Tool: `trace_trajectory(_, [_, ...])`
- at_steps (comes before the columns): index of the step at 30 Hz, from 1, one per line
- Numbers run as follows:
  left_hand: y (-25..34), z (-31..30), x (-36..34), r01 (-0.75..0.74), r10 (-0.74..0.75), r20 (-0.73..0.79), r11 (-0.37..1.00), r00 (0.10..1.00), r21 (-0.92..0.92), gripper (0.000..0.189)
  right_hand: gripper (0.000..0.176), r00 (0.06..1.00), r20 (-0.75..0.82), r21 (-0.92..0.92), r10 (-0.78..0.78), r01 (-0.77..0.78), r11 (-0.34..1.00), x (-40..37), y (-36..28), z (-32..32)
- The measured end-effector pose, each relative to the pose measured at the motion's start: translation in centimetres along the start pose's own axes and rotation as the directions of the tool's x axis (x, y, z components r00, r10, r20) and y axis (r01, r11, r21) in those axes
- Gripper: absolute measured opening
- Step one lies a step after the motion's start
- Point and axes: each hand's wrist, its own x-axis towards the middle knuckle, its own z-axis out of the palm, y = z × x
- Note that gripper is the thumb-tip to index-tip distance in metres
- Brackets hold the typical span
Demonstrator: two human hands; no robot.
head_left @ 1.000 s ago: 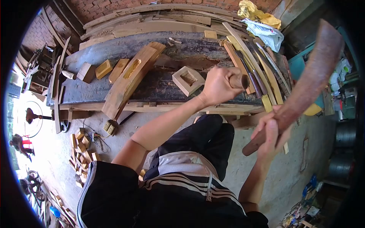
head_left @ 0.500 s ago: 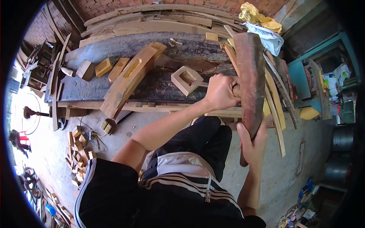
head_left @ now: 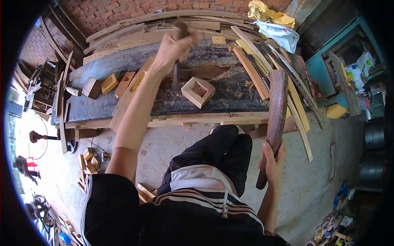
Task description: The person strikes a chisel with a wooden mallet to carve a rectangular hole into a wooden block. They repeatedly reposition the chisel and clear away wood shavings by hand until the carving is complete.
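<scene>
Holding chisel (head_left: pixel 176 76) blade-down beside hollowed block (head_left: pixel 192 95): left hand (head_left: pixel 172 45), grip clamped; right hand (head_left: pixel 273 160), grip clamped low on mallet (head_left: pixel 278 102), likely for leverage.

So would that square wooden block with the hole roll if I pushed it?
Probably not: the square block has flat sides and lies flat on the bench, so it would likely slide. It looks like stiff wood, perhaps lightish since its middle is hollowed out.

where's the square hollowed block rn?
Head view, centre: square block lies on the dark bench, just right of the chisel in the left hand, left of the mallet.
</scene>
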Motion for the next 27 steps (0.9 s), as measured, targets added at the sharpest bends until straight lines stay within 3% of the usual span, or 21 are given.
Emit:
trace_trajectory(1, [-0.5, 0.0, -0.1, -0.001, 0.001, 0.0, 1.0, 1.0, 0.003, 0.02, 0.036, 1.0, -0.015, -0.021, 0.002, -0.002, 1.0, 0.0, 0.1, -0.1])
trace_trajectory(2, [-1.3, 0.0, -0.6, -0.125, 0.023, 0.256, 0.912, 0.966, 0.389, 0.033, 0.036, 1.0, -0.01, -0.017, 0.0, 0.0, 1.0, -0.1, 0.2, -0.1])
trace_trajectory(3, [-2.4, -0.1, -0.9, -0.32, -0.061, 0.481, 0.673, 0.875, 0.667, 0.048, 0.037, 0.999, -0.034, -0.006, 0.028, -0.028, 1.0, -0.2, 0.3, -0.1])
trace_trajectory(5, [-8.9, -1.7, -1.3, -0.597, -0.024, 0.703, 0.508, 0.711, 0.621, 0.075, 0.039, 0.997, -0.066, 0.009, 0.05, -0.05, 0.999, 0.0, 0.3, -0.1])
trace_trajectory(6, [-10.5, -2.0, -1.5, -0.605, -0.023, 0.711, 0.508, 0.703, 0.613, 0.075, 0.039, 0.996, -0.067, 0.003, 0.055, -0.055, 0.998, -0.1, 0.1, 0.0])
trace_trajectory(8, [-12.3, -1.9, -2.3, -0.482, -0.195, 0.66, 0.54, 0.725, 0.689, 0.091, 0.039, 0.994, -0.08, -0.002, 0.069, -0.069, 0.998, -0.3, 0.8, -0.3])
trace_trajectory(9, [-12.1, -1.5, -2.5, -0.487, -0.196, 0.667, 0.542, 0.719, 0.685, 0.091, 0.038, 0.996, -0.082, -0.037, 0.025, -0.028, 0.999, 0.0, 1.4, -0.4])
trace_trajectory(11, [-11.7, -1.0, -3.2, -0.402, -0.268, 0.521, 0.393, 0.81, 0.827, 0.093, 0.037, 0.997, -0.079, -0.075, -0.018, 0.012, 0.997, -0.2, 2.0, -0.5])
trace_trajectory(12, [-10.5, 0.4, -4.0, -0.399, -0.268, 0.518, 0.393, 0.812, 0.829, 0.093, 0.037, 0.997, -0.073, -0.03, 0.015, -0.017, 0.999, -0.4, 1.0, 0.0])
trace_trajectory(14, [-7.7, 4.1, -5.5, -0.081, -0.378, 0.145, 0.178, 0.914, 0.981, 0.096, 0.036, 0.997, -0.058, 0.014, 0.042, -0.042, 0.999, -0.4, 0.2, 0.7])
trace_trajectory(15, [-8.1, 4.4, -5.8, -0.077, -0.378, 0.141, 0.179, 0.915, 0.981, 0.096, 0.036, 0.997, -0.051, 0.015, 0.057, -0.057, 0.998, -0.5, 0.1, 0.8])
trace_trajectory(17, [-10.4, 5.1, -6.2, 0.05, -0.328, 0.092, 0.399, 0.94, 0.916, 0.101, 0.036, 0.996, -0.054, 0.011, 0.072, -0.072, 0.997, -0.7, 0.0, 1.0])
trace_trajectory(18, [-10.9, 5.5, -6.7, 0.022, -0.29, 0.085, 0.346, 0.953, 0.938, 0.1, 0.036, 0.997, -0.046, 0.014, 0.068, -0.067, 0.998, -0.8, -0.1, 1.2])
trace_trajectory(22, [-12.3, 4.7, -7.5, 0.072, -0.347, 0.086, 0.419, 0.934, 0.905, 0.101, 0.035, 0.998, -0.054, 0.006, 0.036, -0.036, 0.999, -1.7, -0.4, 1.2])
trace_trajectory(25, [-11.9, 3.7, -7.4, 0.029, -0.32, 0.148, 0.488, 0.936, 0.872, 0.104, 0.034, 0.997, -0.073, 0.022, 0.035, -0.033, 0.999, -2.5, -0.5, 1.1])
trace_trajectory(27, [-10.4, 3.4, -7.6, -0.073, -0.22, 0.203, 0.486, 0.954, 0.871, 0.109, 0.035, 0.996, -0.079, 0.028, 0.039, -0.037, 0.999, -3.3, -0.6, 1.1])
